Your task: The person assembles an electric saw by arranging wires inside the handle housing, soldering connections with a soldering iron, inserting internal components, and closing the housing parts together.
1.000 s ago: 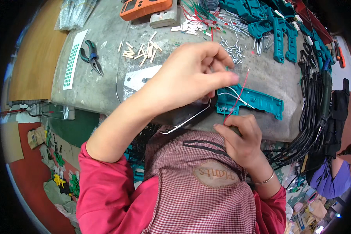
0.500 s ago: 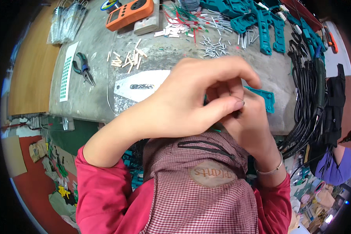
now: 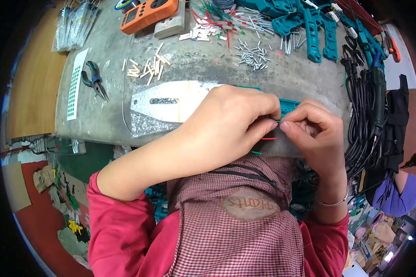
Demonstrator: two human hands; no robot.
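My left hand and my right hand meet fingertip to fingertip above the table's near edge, both in a pinch. From under my left hand stick out a short red wire and the end of a green wire; the rest is hidden in the palm. What my right fingertips pinch is too small to make out. Just behind the hands lies a teal plastic housing part, partly covered by them. Left of my left hand, a white pointed plate lies in bubble wrap.
Pliers and a sticker strip lie at the left. Farther back are small pale sticks, loose screws, an orange meter and teal housings. Black cables hang along the right edge.
My right hand has moved right, out from behind my left, so their fingertips now meet side by side. My left hand has lowered slightly, and the red wire now shows.
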